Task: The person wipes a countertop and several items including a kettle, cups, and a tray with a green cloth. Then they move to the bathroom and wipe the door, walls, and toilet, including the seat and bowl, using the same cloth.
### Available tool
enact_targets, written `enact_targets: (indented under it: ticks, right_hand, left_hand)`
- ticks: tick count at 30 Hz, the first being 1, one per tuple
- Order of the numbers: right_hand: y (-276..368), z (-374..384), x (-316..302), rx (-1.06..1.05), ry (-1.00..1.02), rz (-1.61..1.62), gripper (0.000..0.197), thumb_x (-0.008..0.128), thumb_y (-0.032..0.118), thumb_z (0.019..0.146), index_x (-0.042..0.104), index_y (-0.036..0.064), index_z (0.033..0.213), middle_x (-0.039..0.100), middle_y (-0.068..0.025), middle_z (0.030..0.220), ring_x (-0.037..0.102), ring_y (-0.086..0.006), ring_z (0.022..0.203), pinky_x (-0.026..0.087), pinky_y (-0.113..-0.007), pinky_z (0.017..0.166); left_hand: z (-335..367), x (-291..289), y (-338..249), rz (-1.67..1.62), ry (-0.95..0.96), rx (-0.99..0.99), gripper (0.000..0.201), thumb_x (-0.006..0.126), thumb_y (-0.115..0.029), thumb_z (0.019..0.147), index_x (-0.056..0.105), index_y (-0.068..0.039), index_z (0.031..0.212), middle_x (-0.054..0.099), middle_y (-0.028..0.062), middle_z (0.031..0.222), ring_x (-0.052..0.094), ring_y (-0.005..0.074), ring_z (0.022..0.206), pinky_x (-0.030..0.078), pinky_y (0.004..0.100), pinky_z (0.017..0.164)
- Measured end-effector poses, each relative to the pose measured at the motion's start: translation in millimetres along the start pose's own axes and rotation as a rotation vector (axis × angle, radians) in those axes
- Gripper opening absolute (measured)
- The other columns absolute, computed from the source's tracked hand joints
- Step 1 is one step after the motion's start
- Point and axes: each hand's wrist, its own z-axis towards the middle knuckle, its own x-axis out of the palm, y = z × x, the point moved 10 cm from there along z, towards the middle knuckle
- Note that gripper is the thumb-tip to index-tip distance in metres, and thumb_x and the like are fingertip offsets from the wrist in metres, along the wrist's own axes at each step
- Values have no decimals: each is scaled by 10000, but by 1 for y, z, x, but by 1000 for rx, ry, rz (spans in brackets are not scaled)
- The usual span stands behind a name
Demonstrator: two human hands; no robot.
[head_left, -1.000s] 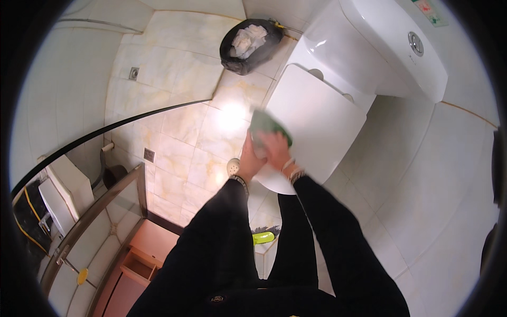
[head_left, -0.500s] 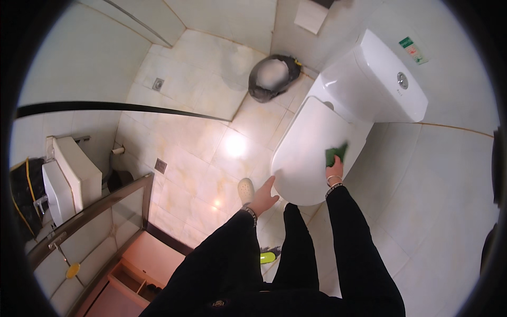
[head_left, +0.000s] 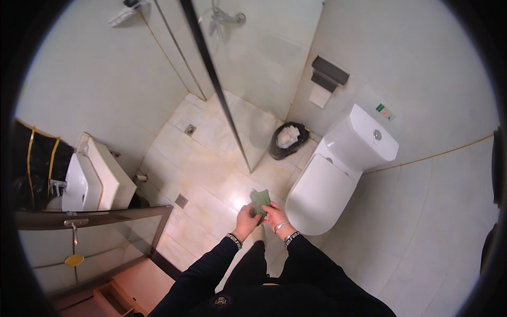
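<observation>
A small green cloth [head_left: 260,198] is held up in front of me between both hands, over the tiled floor. My left hand [head_left: 245,222] is closed on its lower left edge. On the other edge, my right hand [head_left: 274,214] pinches it with thumb and fingers. Just right of my hands stands the white toilet [head_left: 323,193], its lid down; neither hand touches it.
A waste bin [head_left: 278,151] with a black bag and crumpled paper stands left of the toilet. A glass partition with a dark edge [head_left: 222,95] rises behind. At left are a white washbasin [head_left: 83,185] and a dark-framed door [head_left: 158,222]. A paper holder [head_left: 328,74] hangs on the wall.
My right hand has left the toilet lid, bringing the green cloth to the left. My left hand has come away from the lid's edge and now grips the cloth too. The view has shifted.
</observation>
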Motion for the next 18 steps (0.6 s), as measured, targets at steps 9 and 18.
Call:
enact_targets:
  ticks: [9, 18]
  right_hand:
    - [207, -68, 211, -772, 143, -53, 231, 594, 57, 934, 573, 68, 1164, 629, 4, 1104, 567, -111, 1037, 480, -301, 846]
    - [286, -163, 326, -1665, 76, -760, 568, 506, 176, 968, 306, 14, 1475, 262, -233, 1552, 284, -411, 1418, 300, -436, 1131]
  left_hand:
    - [-3, -166, -240, -198, -520, 656, 163, 680, -41, 850, 655, 3, 1005, 590, 83, 826, 572, 172, 722, 487, 292, 651]
    - [16, -212, -355, -321, -559, 799, 294, 557, -63, 962, 536, 26, 1241, 640, 112, 1121, 627, 158, 969, 520, 288, 827]
